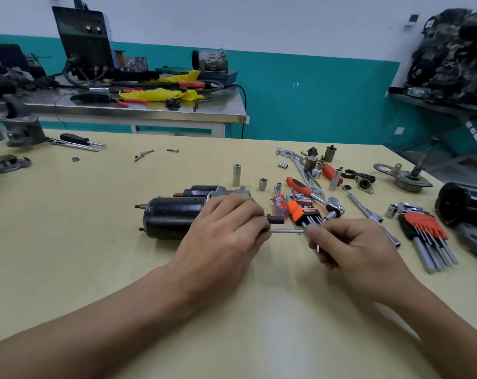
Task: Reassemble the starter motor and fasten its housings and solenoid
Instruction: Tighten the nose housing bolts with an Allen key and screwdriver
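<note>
**Both hands closed, one tool between them**

On my feed, the left hand [226, 231] is curled over the right end of the starter motor [171, 217]. The motor lies on its side mid-table [95, 242], with the solenoid [201, 190] on its far side. The right hand [349, 247] pinches the bend of an L-shaped hex key [286, 230]. The key's long arm runs level to the left fingers, which hide its tip.

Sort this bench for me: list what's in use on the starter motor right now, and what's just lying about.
In use: starter motor, held by the left hand; hex key, pinched by the right hand.

Lying about: tall socket; red-handled ratchet; hex key set at far right; black-handled screwdriver.
</note>
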Tool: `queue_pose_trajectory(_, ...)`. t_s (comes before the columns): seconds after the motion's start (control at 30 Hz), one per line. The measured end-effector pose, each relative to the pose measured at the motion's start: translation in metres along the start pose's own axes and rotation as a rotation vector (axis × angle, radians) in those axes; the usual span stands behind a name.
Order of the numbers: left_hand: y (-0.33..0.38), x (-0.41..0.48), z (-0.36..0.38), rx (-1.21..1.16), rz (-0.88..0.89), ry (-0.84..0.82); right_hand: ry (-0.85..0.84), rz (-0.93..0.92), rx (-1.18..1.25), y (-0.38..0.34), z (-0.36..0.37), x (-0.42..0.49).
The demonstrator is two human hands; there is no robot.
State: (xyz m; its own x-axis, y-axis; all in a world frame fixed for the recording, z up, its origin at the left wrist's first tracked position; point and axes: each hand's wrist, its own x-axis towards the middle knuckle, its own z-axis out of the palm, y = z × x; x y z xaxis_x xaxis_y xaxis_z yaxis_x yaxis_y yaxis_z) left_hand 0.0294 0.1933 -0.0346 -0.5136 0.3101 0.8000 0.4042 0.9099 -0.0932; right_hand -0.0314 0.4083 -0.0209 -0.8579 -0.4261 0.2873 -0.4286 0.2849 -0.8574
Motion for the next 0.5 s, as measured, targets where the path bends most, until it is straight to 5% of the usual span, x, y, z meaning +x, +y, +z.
queue_pose_trajectory(0.1, -0.001, 0.000, 0.000, 0.011, 0.008, -0.004, -0.158, 0.355, 0.370, -0.005, 0.000, 0.003)
queue_pose_trajectory(0.17, -0.001, 0.000, 0.000, 0.007, 0.008, 0.002, -0.114, 0.406, 0.405, -0.003, 0.000, 0.006)
queue_pose_trajectory(0.3, -0.001, 0.000, 0.000, -0.003, 0.000, 0.001, 0.206, -0.153, -0.176, 0.011, -0.015, 0.009)
queue_pose_trajectory(0.4, -0.001, 0.000, 0.000, 0.003, -0.001, -0.014, 0.140, -0.496, -0.406, 0.019, -0.023, 0.003)
queue_pose_trajectory(0.5, -0.002, -0.001, 0.001, -0.005, -0.002, -0.024, 0.046, -0.614, -0.486, 0.018, -0.017, 0.001)
